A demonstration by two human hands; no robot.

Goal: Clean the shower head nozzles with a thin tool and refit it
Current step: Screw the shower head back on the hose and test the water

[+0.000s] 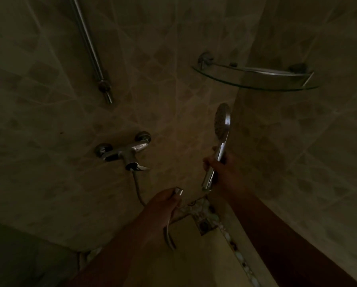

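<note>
So you've got the shower head [222, 119] off its hose [169, 235]: your right hand [225, 168] is wrapped round the handle, holding it upright, nozzle face turned left toward the mixer tap [128, 154]. Your left hand [163, 204] pinches the hose nut [179, 191] just beside the handle's open end, probably lining the threads up. Too dark to spot any thin tool.
</note>
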